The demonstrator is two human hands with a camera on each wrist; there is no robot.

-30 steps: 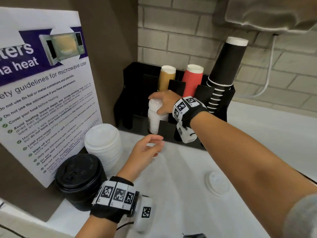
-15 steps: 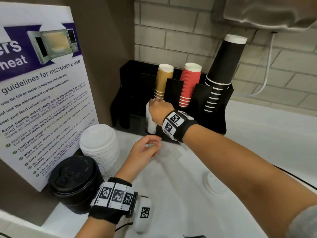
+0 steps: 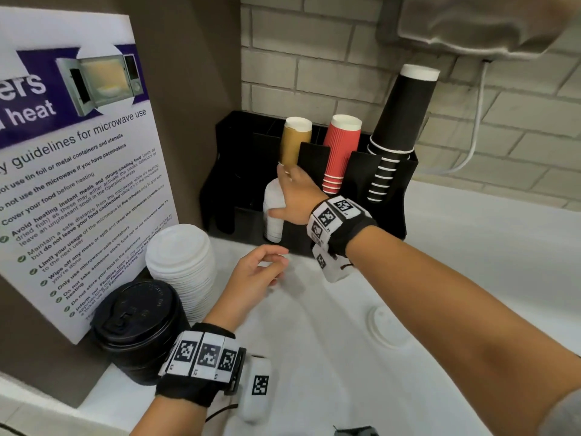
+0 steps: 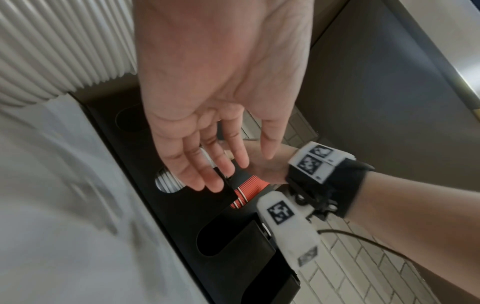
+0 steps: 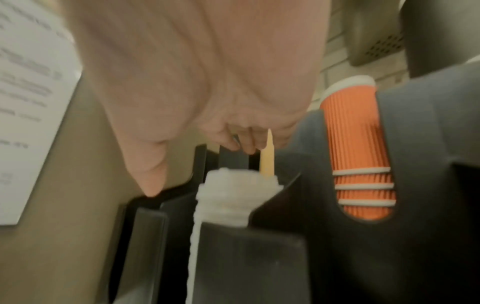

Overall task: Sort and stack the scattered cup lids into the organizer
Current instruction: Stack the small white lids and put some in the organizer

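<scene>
1. Two wrists w/ tag bands in head view; left hand (image 3: 251, 275) hovers at centre, palm up, fingers loosely spread & relaxed, holding nothing.
2. At 8 o'clock of it: black lid stack (image 3: 138, 319) beside the microwave poster (image 3: 78, 171); tall white lid stack (image 3: 182, 262) just behind, at 9 o'clock of the hand.
3. At 4 o'clock of left hand: single white lid (image 3: 385, 325) lies flat on the white counter (image 3: 471, 278), well apart from the rest.
4. At 12 o'clock: right hand (image 3: 294, 196) rests on the small white lid stack (image 3: 273, 212) standing in a front slot of the black organizer (image 3: 405, 190); thumb along the side, fingers on top, partly hidden, so exact curl can't be told.
5. Behind, in organizer: tan cups (image 3: 295, 143), red cups (image 3: 341, 152), black cups (image 3: 402, 114). Brick wall (image 3: 314, 58) at back.
</scene>
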